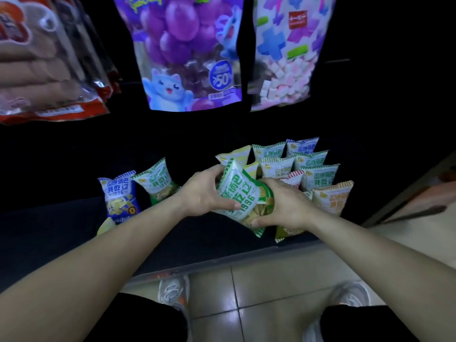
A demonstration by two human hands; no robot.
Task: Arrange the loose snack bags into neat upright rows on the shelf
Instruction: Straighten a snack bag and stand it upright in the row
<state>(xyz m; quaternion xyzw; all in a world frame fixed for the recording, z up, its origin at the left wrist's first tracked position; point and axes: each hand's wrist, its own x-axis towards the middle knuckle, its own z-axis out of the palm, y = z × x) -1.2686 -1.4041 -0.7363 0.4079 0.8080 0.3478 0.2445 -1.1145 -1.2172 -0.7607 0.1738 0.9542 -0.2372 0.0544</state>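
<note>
A green snack bag (243, 196) is gripped by both the left hand (204, 193) and right hand (283, 206) near the shelf (209, 245) front edge; the standing rows (308, 166) toward the right end could be toppled if it is pushed in carelessly.

A purple grape-candy pouch (183, 53) hangs centre; just right of it hangs a marshmallow pouch (286, 53), left a red sausage pack (47, 62), far below, white sneakers (172, 292) on floor tiles (271, 287).
</note>
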